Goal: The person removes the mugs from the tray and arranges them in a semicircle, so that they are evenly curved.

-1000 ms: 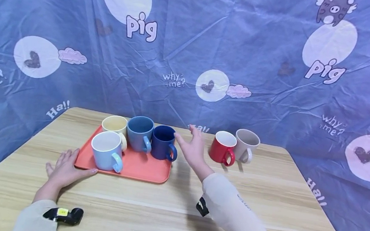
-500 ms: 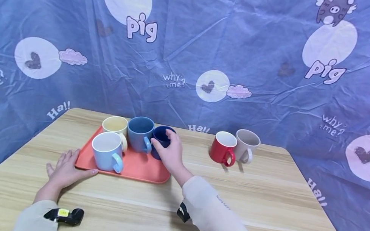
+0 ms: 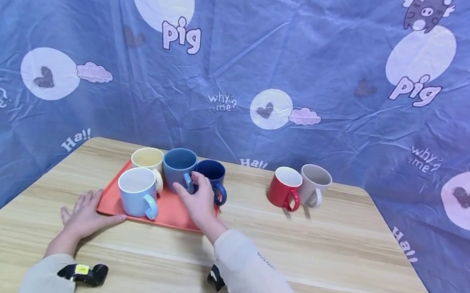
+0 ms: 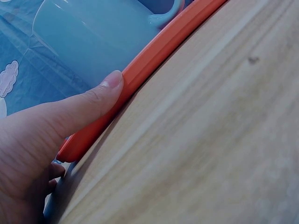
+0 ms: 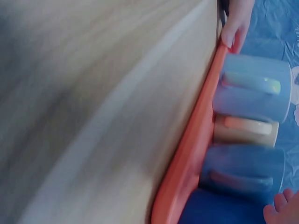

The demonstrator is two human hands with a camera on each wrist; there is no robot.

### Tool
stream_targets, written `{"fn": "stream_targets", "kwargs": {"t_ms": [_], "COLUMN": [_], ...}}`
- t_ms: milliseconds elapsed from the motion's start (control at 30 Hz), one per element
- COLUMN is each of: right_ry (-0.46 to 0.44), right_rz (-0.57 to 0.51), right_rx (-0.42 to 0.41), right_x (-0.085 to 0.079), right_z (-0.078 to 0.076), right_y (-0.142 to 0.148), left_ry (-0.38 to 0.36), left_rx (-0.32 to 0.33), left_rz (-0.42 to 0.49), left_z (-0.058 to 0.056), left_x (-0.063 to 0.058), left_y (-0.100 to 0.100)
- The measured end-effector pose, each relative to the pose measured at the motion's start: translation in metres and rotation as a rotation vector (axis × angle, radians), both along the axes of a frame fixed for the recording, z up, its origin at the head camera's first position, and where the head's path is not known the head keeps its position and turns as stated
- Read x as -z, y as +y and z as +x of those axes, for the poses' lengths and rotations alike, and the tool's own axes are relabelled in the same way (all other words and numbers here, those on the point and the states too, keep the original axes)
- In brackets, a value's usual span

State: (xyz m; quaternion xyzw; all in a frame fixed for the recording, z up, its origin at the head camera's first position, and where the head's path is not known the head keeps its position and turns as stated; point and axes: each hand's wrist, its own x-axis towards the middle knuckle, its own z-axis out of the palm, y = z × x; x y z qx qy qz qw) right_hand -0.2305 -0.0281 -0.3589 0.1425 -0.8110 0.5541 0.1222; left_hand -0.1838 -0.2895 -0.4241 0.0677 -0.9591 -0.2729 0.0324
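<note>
As the person faces it, the orange tray (image 3: 171,211) carries a light blue mug (image 3: 134,194) at 9 o'clock, cream mug (image 3: 146,157) at 11, blue mug (image 3: 175,174) at 1, navy mug (image 3: 214,172) at 2. The left hand (image 3: 86,217) lies spread at its 8 o'clock corner, thumb over the rim. The right hand (image 3: 200,204), thumb and fingers parted, holding nothing, hovers near the blue mug's handle. Toward 3 o'clock, the red mug (image 3: 279,191) and grey mug (image 3: 311,186) stand on the table (image 3: 336,254).

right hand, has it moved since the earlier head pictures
Yes, leftward: against the unmoved red mug in the head view, the right hand has gone past the navy mug to the front of the mid-blue mug.
</note>
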Motion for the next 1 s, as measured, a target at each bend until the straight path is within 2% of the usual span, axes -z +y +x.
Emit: {"fn": "stream_targets", "kwargs": {"t_ms": [267, 567, 767, 1000], "right_ry": [-0.101, -0.187, -0.284, -0.264], "right_rz": [-0.045, -0.146, -0.193, -0.262], "right_rx": [-0.034, -0.093, -0.115, -0.073], "right_x": [0.009, 0.021, 0.023, 0.031], "right_z": [0.006, 0.012, 0.019, 0.025], "right_y": [-0.021, -0.043, -0.054, -0.067], "left_ry": [0.009, 0.006, 0.002, 0.027], "left_rx": [-0.002, -0.002, -0.007, -0.012], "left_rz": [-0.002, -0.005, -0.005, -0.017], "left_z": [0.000, 0.000, 0.000, 0.000], "left_x": [-0.001, -0.002, -0.001, 0.000], "left_y": [-0.001, 0.000, 0.000, 0.000]}}
